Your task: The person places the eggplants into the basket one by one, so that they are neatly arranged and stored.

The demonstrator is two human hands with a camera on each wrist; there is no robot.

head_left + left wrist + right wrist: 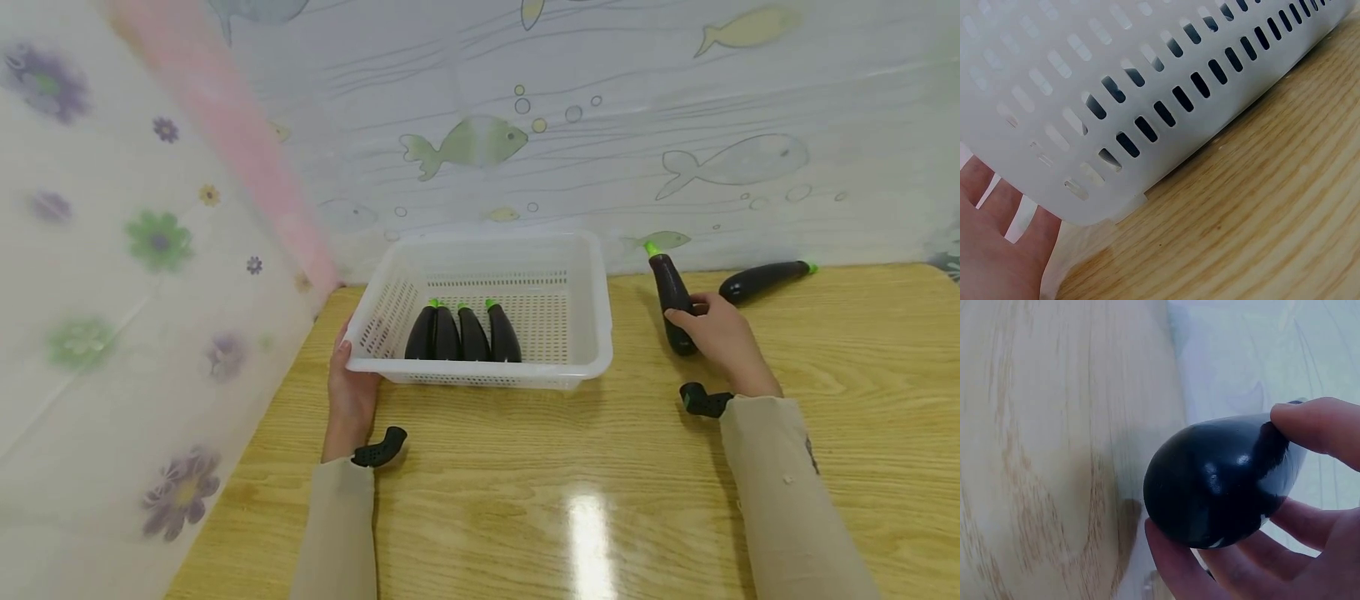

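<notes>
A white plastic basket (pixel 480 372) with slotted walls stands on the table, several dark eggplants (pixel 474 335) with green stems lined up inside it. My left hand (pixel 351 392) holds the basket's front left corner, the thumb at the rim. In the left wrist view, fingers (pixel 1007 203) reach along the slotted wall. Right of the basket, my right hand (pixel 716 333) grips another eggplant (pixel 672 296), its green stem pointing toward the wall. Seen from the right wrist, thumb and fingers lie around the glossy rounded end of this eggplant (pixel 1210 481).
One more eggplant (pixel 761 282) lies at the back right of the wooden table (pixel 487 483), beyond my right hand. A fish-patterned sheet (pixel 600 167) rises along the table's back edge, and a flowered sheet (pixel 150 333) borders the left side.
</notes>
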